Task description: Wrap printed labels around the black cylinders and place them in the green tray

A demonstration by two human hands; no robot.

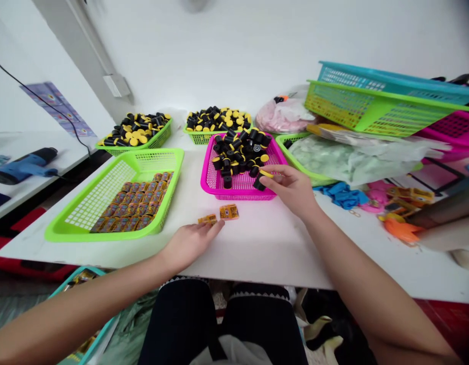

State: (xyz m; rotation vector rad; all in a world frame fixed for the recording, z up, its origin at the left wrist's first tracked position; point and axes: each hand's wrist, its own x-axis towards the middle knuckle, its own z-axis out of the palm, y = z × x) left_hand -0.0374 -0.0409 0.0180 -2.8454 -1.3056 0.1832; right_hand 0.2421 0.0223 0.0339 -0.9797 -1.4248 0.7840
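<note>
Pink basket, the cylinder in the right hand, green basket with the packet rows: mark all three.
Pink basket (234, 194): head view, front rim.
Cylinder (259, 183): head view, black body below the yellow end.
Green basket (72, 234): head view, front rim.

Dark legwear (181, 324) (with pale zigzag trim (260, 294)), bare forearms (350, 256).

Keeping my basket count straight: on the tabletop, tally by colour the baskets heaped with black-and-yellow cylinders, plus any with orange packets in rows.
Lime-green baskets with black-and-yellow cylinders: 2
Pink basket with black-and-yellow cylinders: 1
Lime-green basket with orange packets in rows: 1
Total: 4
</note>
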